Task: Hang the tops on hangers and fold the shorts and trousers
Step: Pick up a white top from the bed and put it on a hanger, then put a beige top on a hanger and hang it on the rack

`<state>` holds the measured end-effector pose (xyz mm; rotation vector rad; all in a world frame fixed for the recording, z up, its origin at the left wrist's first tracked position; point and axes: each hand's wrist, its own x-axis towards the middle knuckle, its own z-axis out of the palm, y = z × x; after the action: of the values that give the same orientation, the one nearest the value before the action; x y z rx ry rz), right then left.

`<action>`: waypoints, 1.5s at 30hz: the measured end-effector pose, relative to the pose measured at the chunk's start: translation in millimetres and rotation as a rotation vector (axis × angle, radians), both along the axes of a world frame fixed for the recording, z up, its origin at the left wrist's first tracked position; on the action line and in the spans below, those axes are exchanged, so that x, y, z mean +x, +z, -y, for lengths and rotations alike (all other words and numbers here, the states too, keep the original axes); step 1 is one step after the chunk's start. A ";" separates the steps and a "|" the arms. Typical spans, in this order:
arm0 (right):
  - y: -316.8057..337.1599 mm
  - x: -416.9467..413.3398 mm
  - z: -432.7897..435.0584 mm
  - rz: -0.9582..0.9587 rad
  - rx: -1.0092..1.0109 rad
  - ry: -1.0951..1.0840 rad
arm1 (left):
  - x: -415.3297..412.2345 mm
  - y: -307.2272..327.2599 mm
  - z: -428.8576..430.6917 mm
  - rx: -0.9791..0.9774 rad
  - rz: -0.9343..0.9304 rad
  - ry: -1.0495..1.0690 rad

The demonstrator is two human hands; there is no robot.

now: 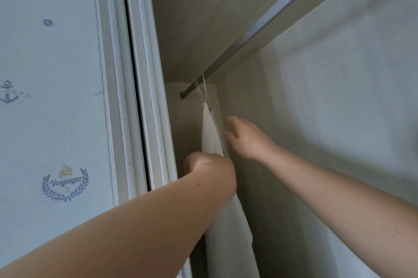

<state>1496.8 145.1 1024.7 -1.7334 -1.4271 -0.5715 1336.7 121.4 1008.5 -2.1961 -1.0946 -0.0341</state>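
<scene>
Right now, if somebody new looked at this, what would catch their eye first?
Two hands reach into a wardrobe: the left hand seems to grip a white top, and the right hand is open at its other side. The top hangs at the far left end of a grey rail. On the left is pale wallpaper with a blue Voyager crest.

White matt cloth top [226,232], seemingly metal rail [260,26], printed matt wallpaper [49,97]
</scene>
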 end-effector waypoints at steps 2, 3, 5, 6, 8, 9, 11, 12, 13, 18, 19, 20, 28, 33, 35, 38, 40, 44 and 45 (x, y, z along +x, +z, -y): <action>-19.5 -3.3 25.8 0.044 0.012 -0.006 | -13.2 -11.4 17.8 0.094 0.015 -0.063; -29.9 -6.6 38.7 0.066 0.025 -0.012 | -21.4 -16.5 26.3 0.137 0.014 -0.097; -52.4 -15.4 62.7 0.100 0.030 -0.045 | -41.0 -25.3 43.2 0.225 0.018 -0.164; -63.8 -20.6 73.9 0.111 0.019 -0.075 | -50.5 -30.6 49.9 0.269 0.011 -0.204; -85.2 -33.1 96.9 0.125 -0.025 -0.136 | -74.4 -43.1 65.2 0.312 0.019 -0.282; -95.5 -41.0 108.6 0.128 -0.049 -0.156 | -87.1 -50.6 70.8 0.313 0.026 -0.308; -117.3 -60.3 131.7 0.144 -0.092 -0.196 | -114.7 -67.5 82.5 0.306 0.040 -0.339; -128.6 -72.1 142.6 0.160 -0.111 -0.221 | -129.7 -76.9 88.1 0.299 0.060 -0.346; -139.7 -85.4 153.0 0.177 -0.129 -0.241 | -144.7 -87.2 92.9 0.289 0.088 -0.346; -191.5 -170.9 197.8 0.195 -0.183 -0.190 | -231.1 -144.7 126.8 0.156 0.213 -0.299; -202.2 -192.1 205.2 0.199 -0.189 -0.164 | -252.2 -157.9 133.8 0.134 0.231 -0.287; -213.4 -214.4 212.5 0.200 -0.201 -0.131 | -274.9 -171.3 141.6 0.107 0.257 -0.267; -291.0 -416.8 266.0 0.278 -0.375 0.188 | -482.8 -268.3 215.0 -0.065 0.435 -0.018; -327.2 -545.9 289.6 0.385 -0.465 0.463 | -614.3 -323.2 281.0 -0.173 0.568 0.208; -339.4 -594.3 295.3 0.433 -0.505 0.553 | -663.4 -346.6 308.0 -0.191 0.646 0.341; -358.1 -665.3 302.8 0.487 -0.550 0.731 | -729.9 -384.8 351.9 -0.203 0.705 0.552; -371.1 -711.8 309.0 0.529 -0.571 0.839 | -767.8 -410.1 383.4 -0.210 0.734 0.665; -403.7 -798.2 324.6 0.568 -0.622 1.055 | -829.1 -456.0 448.2 -0.238 0.826 0.909; -413.3 -818.7 328.8 0.573 -0.637 1.110 | -842.0 -467.1 463.8 -0.235 0.859 0.972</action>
<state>678.1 -183.7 611.5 -0.8824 -2.8643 0.0502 494.7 -342.4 541.4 -1.5831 -2.6437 -0.4627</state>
